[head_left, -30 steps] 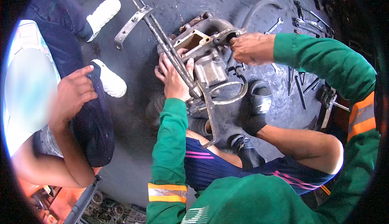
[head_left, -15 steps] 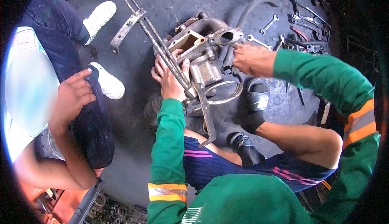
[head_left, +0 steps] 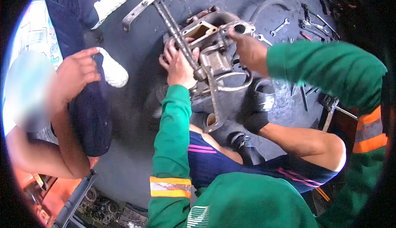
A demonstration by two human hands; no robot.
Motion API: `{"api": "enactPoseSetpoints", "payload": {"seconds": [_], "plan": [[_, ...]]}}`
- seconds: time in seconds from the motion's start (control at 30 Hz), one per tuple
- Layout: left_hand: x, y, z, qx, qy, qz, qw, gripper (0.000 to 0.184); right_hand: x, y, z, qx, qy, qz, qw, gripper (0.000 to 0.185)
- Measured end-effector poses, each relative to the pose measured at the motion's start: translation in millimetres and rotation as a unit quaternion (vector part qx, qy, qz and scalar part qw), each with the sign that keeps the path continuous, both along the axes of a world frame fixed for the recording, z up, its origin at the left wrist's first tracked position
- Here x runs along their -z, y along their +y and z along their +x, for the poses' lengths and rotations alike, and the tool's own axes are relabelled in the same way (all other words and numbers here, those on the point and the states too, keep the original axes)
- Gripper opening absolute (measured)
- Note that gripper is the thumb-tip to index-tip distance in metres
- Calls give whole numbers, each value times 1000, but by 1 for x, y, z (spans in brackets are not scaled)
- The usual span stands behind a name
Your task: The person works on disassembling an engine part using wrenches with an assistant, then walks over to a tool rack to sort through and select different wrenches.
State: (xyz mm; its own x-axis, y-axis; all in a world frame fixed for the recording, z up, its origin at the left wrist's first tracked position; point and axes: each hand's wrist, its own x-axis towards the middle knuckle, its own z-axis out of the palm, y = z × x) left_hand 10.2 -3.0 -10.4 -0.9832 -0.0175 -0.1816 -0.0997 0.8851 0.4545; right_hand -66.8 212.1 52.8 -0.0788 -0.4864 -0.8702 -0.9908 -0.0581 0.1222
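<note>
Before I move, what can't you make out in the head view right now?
All in the head view:
- Whether the right hand holds anything: motion blur.
- Part of the left hand: hidden by the metal rods crossing over it.
- The rods' far end: cut off by the top edge.
- Some tools on the floor: partly covered by the right sleeve.

Looks like a grimy grey metal casting (head_left: 218,61), rectangular opening and round port exposed, beyond and left of the black sandal (head_left: 264,99). Looks like a worn double-rod frame (head_left: 173,27), slanted, left of the sandal, with flat bracket (head_left: 140,8) and bent arm (head_left: 214,100).
</note>
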Motion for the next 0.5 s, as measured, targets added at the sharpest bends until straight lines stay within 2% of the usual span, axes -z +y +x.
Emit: {"api": "enactPoseSetpoints", "payload": {"seconds": [0.03, 0.07, 0.17, 0.23, 0.3, 0.33, 0.4, 0.43, 0.5], "plan": [[1, 1, 1, -5, 0, -6, 1000, 42, 6, -1, -17, 18, -69, 24, 997, 26], [2, 2, -1, -10, 6, -11, 1000, 43, 9, -4, -32, 113, -107, -35, 987, 22], [0, -1, 1, -6, 5, -6, 1000, 42, 8, -25, -28, 195, -66, -13, 979, 17], [-3, 0, 0, -3, 4, 2, 1000, 40, 19, -20, -5, 249, -43, -137, 958, 15], [-9, 1, -2, -5, 0, 5, 1000, 40, 13, -6, 37, 255, 59, -241, 935, 18], [-12, 1, -2, -4, 2, 5, 1000, 40, 4, -2, 51, 264, 45, -254, 929, 19], [-14, -1, -1, 0, 2, 15, 1000, 41, -35, -20, 56, 353, 8, -16, 935, 16], [-14, -2, 1, 3, 1, 7, 1000, 41, -50, -19, 57, 358, -13, -34, 933, 16], [-14, 1, -3, -5, -9, -3, 1000, 40, -35, 3, 64, 369, 69, -271, 887, 17]]}}
